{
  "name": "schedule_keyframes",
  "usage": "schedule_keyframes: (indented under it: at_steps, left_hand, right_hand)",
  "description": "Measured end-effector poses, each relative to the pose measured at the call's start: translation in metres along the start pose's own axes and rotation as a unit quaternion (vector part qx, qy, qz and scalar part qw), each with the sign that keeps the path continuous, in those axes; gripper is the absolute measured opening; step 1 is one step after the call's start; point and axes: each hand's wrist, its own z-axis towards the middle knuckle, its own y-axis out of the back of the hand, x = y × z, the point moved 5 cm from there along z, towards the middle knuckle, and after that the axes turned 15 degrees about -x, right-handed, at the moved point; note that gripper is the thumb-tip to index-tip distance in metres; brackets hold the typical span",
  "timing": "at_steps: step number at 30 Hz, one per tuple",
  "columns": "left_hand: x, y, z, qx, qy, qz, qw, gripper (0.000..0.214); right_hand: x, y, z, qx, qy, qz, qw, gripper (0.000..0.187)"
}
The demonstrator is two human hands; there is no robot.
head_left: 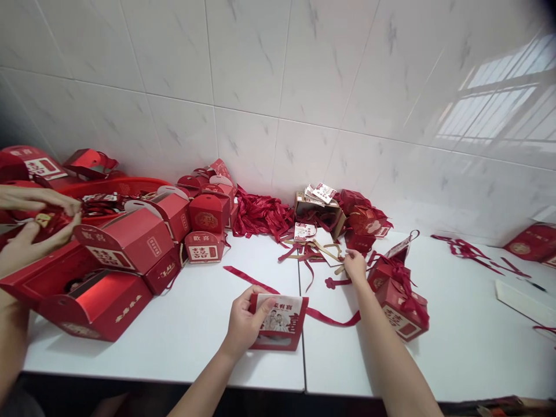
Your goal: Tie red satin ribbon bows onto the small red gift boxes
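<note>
My left hand (pixel 247 321) grips a flat red-and-white printed packet (pixel 282 318) by its left edge, thumb on top. The packet shows a picture of people and a pale patch near its lower edge. A long red ribbon (pixel 332 319) lies on the table and passes behind the packet. Farther out, my right hand (pixel 355 267) has its fingers pinched together at a loose heap of tan and red strips (pixel 308 250); what they hold is too small to make out. Close to its wrist lies a dark red flower-shaped tag (pixel 332 283). Right of my forearm sits a red gift box with a bow (pixel 402 307).
Another person's hands (pixel 39 214) handle a red package at the left. Red gift boxes (pixel 130 237) are stacked there before a red basin (pixel 130 184). A ribbon pile (pixel 263 213) and an open carton with cards (pixel 319 211) stand by the tiled wall.
</note>
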Motion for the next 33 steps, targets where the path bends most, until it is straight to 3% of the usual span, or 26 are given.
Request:
schedule_keyframes:
  at_steps: [5,12,18,21,24,28,30,32,33]
  left_hand:
    - [0.0,0.0,0.0,-0.002,-0.005,0.009,1.0,0.025]
    - [0.0,-0.001,0.0,0.002,0.006,0.003,1.0,0.024]
    - [0.001,0.0,0.0,0.0,0.003,0.001,1.0,0.023]
    - [-0.002,0.001,0.001,0.006,-0.002,0.001,1.0,0.023]
    - [-0.014,0.001,-0.004,0.035,-0.028,0.003,0.999,0.021]
    - [-0.038,-0.001,-0.024,0.115,-0.03,0.011,0.993,0.016]
    - [-0.052,-0.002,-0.036,0.155,-0.033,0.017,0.987,0.014]
    - [-0.067,-0.001,-0.046,0.185,-0.046,0.023,0.981,0.011]
    - [-0.073,0.0,-0.049,0.192,-0.051,0.026,0.98,0.009]
  right_hand:
    - [-0.02,-0.011,0.036,0.007,-0.064,-0.144,0.988,0.033]
    - [-0.022,-0.022,0.04,0.065,-0.056,-0.18,0.98,0.033]
    - [-0.009,-0.012,0.025,0.07,-0.033,-0.102,0.992,0.032]
    - [0.015,-0.004,0.005,0.074,0.007,-0.006,0.997,0.032]
    - [0.048,0.011,-0.031,0.099,0.08,0.112,0.986,0.035]
    - [0.095,0.044,-0.101,0.177,0.199,0.24,0.934,0.02]
    - [0.126,0.067,-0.145,0.253,0.367,0.331,0.832,0.011]
    - [0.146,0.087,-0.176,0.264,0.47,0.344,0.769,0.017]
    - [0.153,0.094,-0.187,0.258,0.506,0.334,0.753,0.02]
